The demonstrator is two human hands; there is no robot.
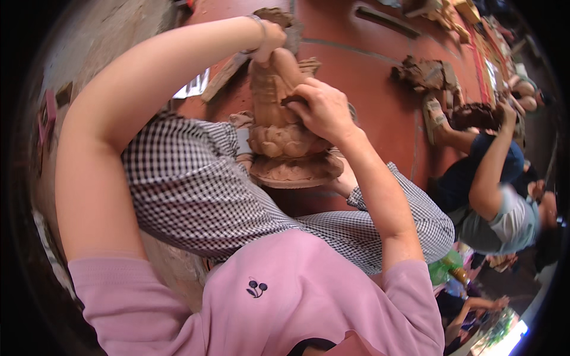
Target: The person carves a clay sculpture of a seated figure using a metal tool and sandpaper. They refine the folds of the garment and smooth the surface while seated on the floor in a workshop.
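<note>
A brown figure [270,98], which looks like clay, stands between my legs on a rounded, petalled base [285,141] with a wider foot below. My left hand [270,43] reaches over to the top of the figure, a bracelet at its wrist; its fingers are hidden or blurred. At the figure's right side is my right hand [323,110], closed in a pinch, with a small dark brown piece [294,102] between thumb and fingers. Whether that piece is clay or a tool I cannot make out. The figure's upper details are smeared and partly covered by my hands.
Red tiles make up the floor [362,89]. A wooden strip [225,78] lies left of the figure, and a dark bar [387,22] farther off. Rough brown lumps [424,74] stand at the right, near a co-worker [504,213] holding dark brown material. Green bottles [445,267] are at lower right.
</note>
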